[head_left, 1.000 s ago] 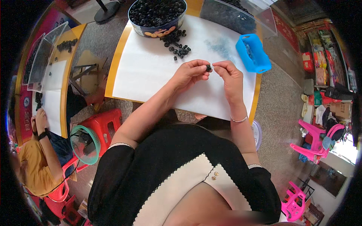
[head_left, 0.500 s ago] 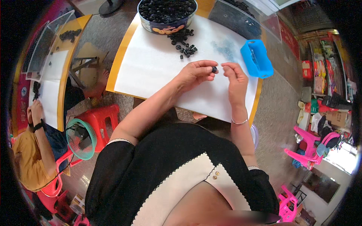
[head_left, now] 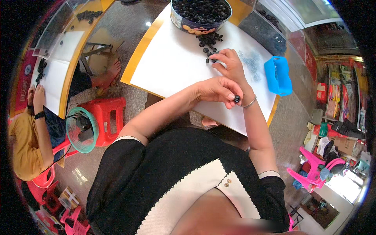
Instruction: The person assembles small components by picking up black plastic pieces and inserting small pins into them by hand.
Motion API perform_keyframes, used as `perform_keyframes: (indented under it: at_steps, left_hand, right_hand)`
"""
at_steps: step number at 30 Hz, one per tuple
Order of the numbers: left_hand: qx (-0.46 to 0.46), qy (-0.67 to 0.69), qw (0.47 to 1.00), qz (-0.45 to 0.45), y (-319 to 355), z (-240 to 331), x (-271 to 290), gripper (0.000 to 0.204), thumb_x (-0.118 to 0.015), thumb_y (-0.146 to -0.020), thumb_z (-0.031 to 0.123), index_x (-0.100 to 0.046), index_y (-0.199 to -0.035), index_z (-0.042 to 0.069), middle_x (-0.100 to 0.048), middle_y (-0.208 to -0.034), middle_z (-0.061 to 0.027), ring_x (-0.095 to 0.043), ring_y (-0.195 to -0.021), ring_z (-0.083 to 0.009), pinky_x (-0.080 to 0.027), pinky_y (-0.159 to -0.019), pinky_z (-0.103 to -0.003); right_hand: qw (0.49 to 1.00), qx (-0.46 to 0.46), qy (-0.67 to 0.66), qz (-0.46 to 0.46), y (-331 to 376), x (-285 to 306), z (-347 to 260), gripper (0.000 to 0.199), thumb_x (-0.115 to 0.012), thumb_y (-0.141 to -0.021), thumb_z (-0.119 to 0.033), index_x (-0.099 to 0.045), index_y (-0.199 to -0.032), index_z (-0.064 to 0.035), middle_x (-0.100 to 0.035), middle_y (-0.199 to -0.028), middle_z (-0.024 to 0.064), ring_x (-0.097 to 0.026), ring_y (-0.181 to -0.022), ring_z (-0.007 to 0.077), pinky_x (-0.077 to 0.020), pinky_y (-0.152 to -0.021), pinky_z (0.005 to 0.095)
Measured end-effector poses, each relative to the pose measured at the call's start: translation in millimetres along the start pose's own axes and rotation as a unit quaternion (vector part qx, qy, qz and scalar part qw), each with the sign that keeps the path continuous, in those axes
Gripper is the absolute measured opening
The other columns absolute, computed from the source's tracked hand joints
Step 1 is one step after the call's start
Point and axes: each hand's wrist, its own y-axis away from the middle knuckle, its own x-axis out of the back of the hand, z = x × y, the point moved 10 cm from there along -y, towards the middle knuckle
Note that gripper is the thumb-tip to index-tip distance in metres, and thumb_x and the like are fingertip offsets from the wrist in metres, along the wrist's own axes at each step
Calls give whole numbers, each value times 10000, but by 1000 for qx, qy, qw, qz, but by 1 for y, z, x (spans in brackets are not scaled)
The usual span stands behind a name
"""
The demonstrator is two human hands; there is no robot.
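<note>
My left hand (head_left: pixel 221 91) is closed, pinching a small black round part (head_left: pixel 237 99) with a hole in its middle. It is over the near part of the white-covered table, beside my right wrist. My right hand (head_left: pixel 231 64) reaches past it to the near edge of a loose pile of small black parts (head_left: pixel 209 39). Its thumb and index finger are apart, with a black piece close to the fingertips. Behind the pile stands a round tin (head_left: pixel 197 29) full of similar black parts.
A blue plastic box (head_left: pixel 279 76) stands at the table's right edge, near tiny clear bits (head_left: pixel 252 64) scattered on the white sheet (head_left: pixel 156 66). To the left, another person's hands (head_left: pixel 37 96) work at a second table. A red stool (head_left: pixel 105 119) and a green basket (head_left: pixel 81 129) are nearby.
My right hand has moved forward and left to the black pile. My left hand has come nearer and to the right, keeping the black part. The whole view has shifted.
</note>
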Motion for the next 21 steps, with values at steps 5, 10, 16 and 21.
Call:
perform_keyframes:
  at_steps: [5, 10, 16, 21]
  left_hand:
    - [13, -6, 1000, 11, 1, -1, 0, 261, -670, -788, 73, -601, -1010, -45, -633, -934, -152, -632, -750, -176, -563, -633, -280]
    - [2, 3, 1000, 23, -1, -3, 5, 275, -679, -781, 85, -598, -1006, -49, -630, -929, -156, -632, -739, -174, -564, -626, -275]
    - [-13, 2, 1000, 23, -1, 7, 7, 227, -627, -807, 46, -604, -1017, -36, -644, -911, -134, -637, -758, -172, -548, -673, -285]
    - [-30, -7, 998, 51, 0, 14, 13, 226, -639, -797, 70, -604, -998, -27, -638, -897, -129, -629, -749, -165, -538, -654, -267]
  right_hand:
    - [993, 66, 94, -41, -6, -20, -10, 245, -707, -654, -134, -674, -895, -169, -559, -872, 39, -513, -844, 261, -421, -753, 354]
    - [999, 5, 0, 53, -2, 13, -3, 206, -675, -733, -121, -668, -938, -123, -605, -869, 37, -546, -816, 227, -436, -745, 345]
    - [691, -280, -636, 201, 51, 34, 50, 257, -536, -891, -96, -566, -1092, 61, -633, -894, 117, -585, -740, 156, -488, -702, 268]
    - [661, -273, -662, 225, 65, 57, 33, 275, -573, -887, -137, -570, -1091, 48, -617, -896, 98, -567, -740, 141, -470, -711, 267]
